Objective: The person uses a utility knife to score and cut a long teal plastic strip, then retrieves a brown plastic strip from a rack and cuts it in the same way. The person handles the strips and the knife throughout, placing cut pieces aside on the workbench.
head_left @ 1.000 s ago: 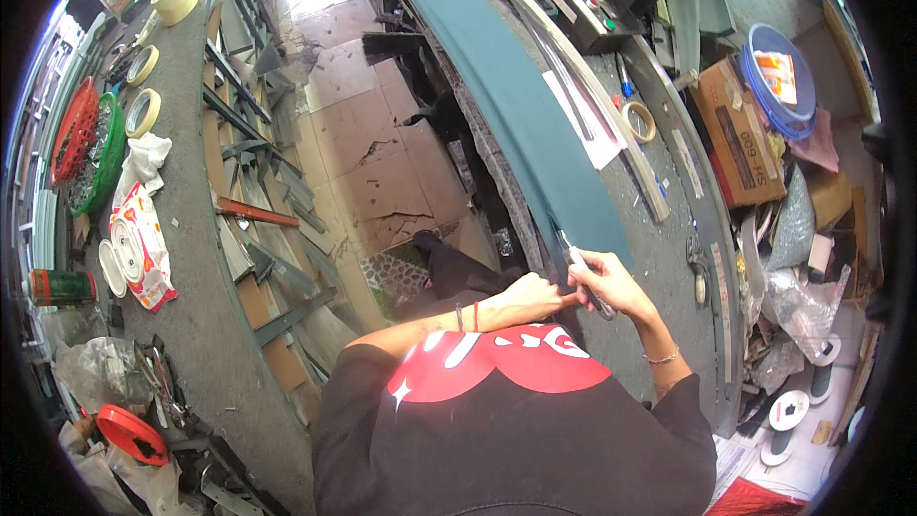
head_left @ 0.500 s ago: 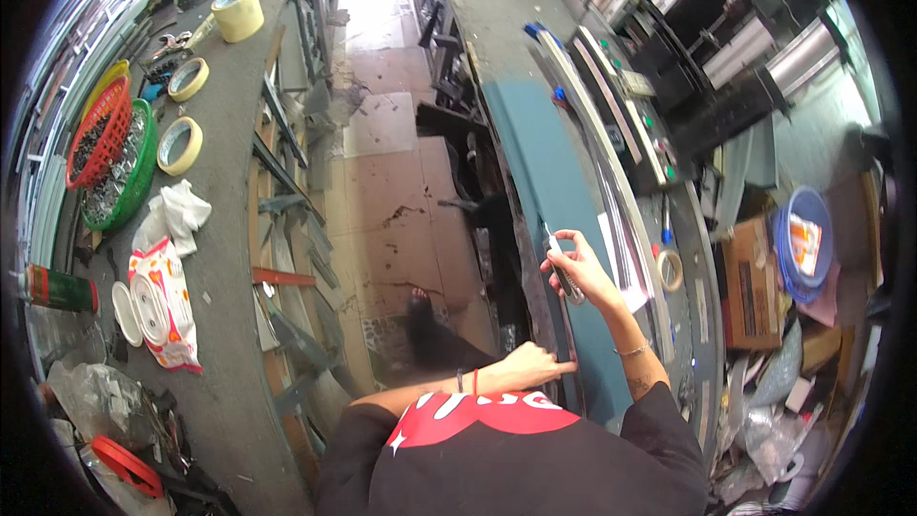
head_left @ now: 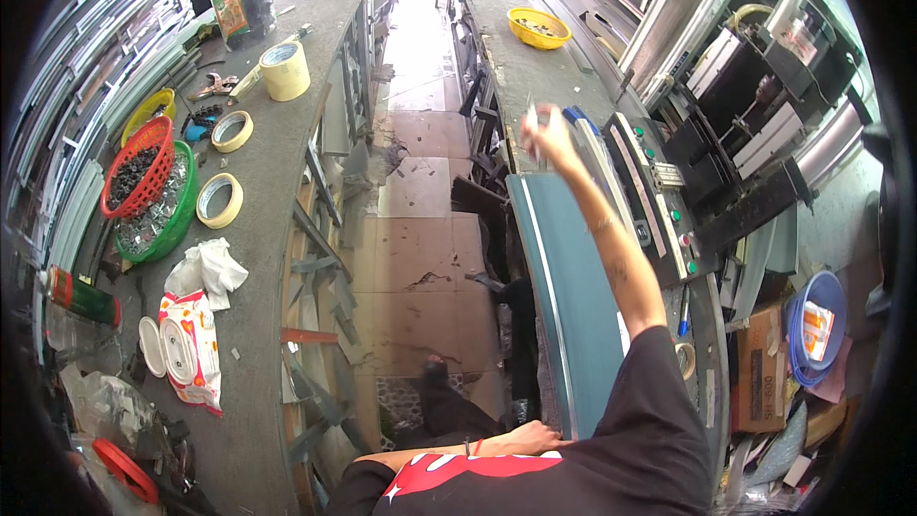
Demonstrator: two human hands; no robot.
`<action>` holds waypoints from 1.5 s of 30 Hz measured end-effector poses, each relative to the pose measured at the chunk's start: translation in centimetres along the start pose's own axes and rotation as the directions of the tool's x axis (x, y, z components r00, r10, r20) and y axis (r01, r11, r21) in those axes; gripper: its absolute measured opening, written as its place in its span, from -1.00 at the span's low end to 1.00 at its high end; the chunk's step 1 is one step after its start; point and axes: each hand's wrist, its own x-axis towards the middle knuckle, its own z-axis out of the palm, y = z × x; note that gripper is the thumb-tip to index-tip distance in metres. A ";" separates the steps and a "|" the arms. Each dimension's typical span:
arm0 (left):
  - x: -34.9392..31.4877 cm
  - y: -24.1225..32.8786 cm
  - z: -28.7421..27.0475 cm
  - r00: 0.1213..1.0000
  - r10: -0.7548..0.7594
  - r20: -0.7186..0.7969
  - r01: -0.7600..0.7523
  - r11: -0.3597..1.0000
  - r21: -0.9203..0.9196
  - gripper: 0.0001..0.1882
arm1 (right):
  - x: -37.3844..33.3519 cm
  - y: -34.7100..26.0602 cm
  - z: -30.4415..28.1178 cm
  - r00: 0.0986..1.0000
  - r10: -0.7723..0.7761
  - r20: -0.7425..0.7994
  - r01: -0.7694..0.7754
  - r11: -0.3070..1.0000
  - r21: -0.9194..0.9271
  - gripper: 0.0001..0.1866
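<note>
Right fingers (head_left: 542, 139) tight around knife (head_left: 531, 117), left fingers (head_left: 548, 437) unclear; black bits (head_left: 133, 180) in red basket (head_left: 162, 161)

Workbenches (head_left: 260, 296), tape rolls (head_left: 288, 76) and stacked long profiles (head_left: 78, 193) show this is a workshop.
</note>
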 end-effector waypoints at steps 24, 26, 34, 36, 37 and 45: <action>0.6 6.6 -1.7 0.982 0.136 0.131 -0.182 0.871 0.457 -0.46 | -71.5 -5.1 -17.5 0.796 0.591 -0.133 -0.591 0.805 0.042 -0.52; 0.9 7.1 -1.1 0.982 0.154 0.104 -0.185 0.879 0.440 -0.48 | -72.7 -4.6 -17.0 0.921 0.327 -0.213 -0.384 0.856 -0.346 -0.55; 0.5 8.3 0.8 0.987 0.142 0.070 -0.157 0.916 0.369 -0.53 | -74.7 -2.3 -16.4 0.926 0.323 -0.198 -0.375 0.850 -0.370 -0.56; 0.7 8.3 0.8 0.987 0.138 0.077 -0.157 0.916 0.370 -0.53 | -74.9 -1.9 -16.5 0.907 0.385 -0.171 -0.421 0.838 -0.348 -0.55; 0.7 8.3 0.7 0.987 0.139 0.081 -0.159 0.915 0.371 -0.52 | -75.0 -1.7 -16.5 0.913 0.374 -0.160 -0.407 0.839 -0.361 -0.55; 0.7 8.2 1.0 0.989 0.136 0.062 -0.149 0.928 0.341 -0.50 | -74.9 -0.3 -16.3 0.932 0.335 -0.138 -0.361 0.819 -0.446 -0.55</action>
